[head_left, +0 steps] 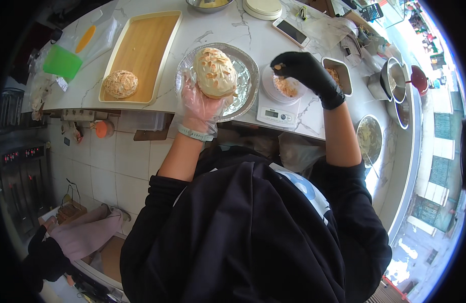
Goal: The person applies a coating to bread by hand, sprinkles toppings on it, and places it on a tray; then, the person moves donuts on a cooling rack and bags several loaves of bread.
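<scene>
left hand [200, 103]: cradling cream-coated bun [216, 76] over foil pan [247, 88], centre | right hand [305, 70]: pinching almond flakes [278, 66] above white bowl [269, 87], right | advice: scatter over bare patches, turn bun gently, press lightly

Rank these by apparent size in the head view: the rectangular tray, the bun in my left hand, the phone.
1. Rectangular tray
2. Bun in the left hand; being held up may enlarge it
3. Phone
</scene>
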A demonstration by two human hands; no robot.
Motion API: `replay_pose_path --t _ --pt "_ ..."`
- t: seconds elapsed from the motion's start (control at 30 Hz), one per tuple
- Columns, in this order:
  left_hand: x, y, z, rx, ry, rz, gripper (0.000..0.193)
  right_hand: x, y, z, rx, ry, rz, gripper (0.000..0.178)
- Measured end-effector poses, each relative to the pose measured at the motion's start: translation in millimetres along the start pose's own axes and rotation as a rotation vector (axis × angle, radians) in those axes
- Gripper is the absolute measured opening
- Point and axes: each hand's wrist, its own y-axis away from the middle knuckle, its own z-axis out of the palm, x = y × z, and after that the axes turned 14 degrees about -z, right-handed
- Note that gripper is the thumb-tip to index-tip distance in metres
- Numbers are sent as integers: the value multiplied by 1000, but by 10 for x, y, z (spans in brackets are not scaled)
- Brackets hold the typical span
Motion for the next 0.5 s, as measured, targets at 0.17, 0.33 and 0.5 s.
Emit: replay_pose_path --t 0.17,0.33,0.5 --pt "-67 -95 28 57 -79 -10 66 -413 -493 385 -244 168 -234 18" --pt "-109 -96 124 53 -62 29 59 -621 -792 676 -415 456 -160 20" --pt "-128 -62 198 179 -130 98 54 -571 -1087 764 -382 623 -264 19"
